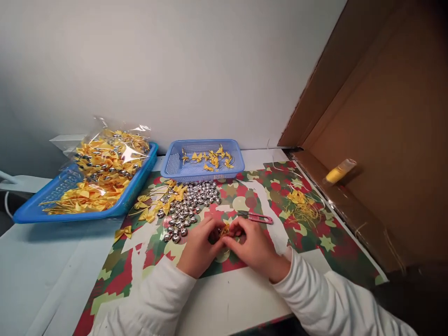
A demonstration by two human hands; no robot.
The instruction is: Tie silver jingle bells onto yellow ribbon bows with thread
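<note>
My left hand point(203, 245) and my right hand point(252, 242) meet low over the patterned sheet, fingertips pinched together. Between them is a small yellow ribbon bow point(224, 229), mostly hidden by my fingers; whether a bell is with it I cannot make out. Just left of my left hand spreads a pile of silver jingle bells point(191, 203). Several yellow bows with cord tails point(149, 212) lie along the pile's left side, and one loose bow point(123, 233) sits nearer the left edge. Pink-handled thread snips point(259, 218) rest right behind my right hand.
A blue basket point(201, 177) holding several bows stands at the back. To the left, a larger blue tray point(70, 216) carries a clear bag point(112, 149) of bows and bells. Tangled yellow cord point(304, 207) lies right, beside a cardboard wall point(385, 116) with a yellow tube point(339, 171).
</note>
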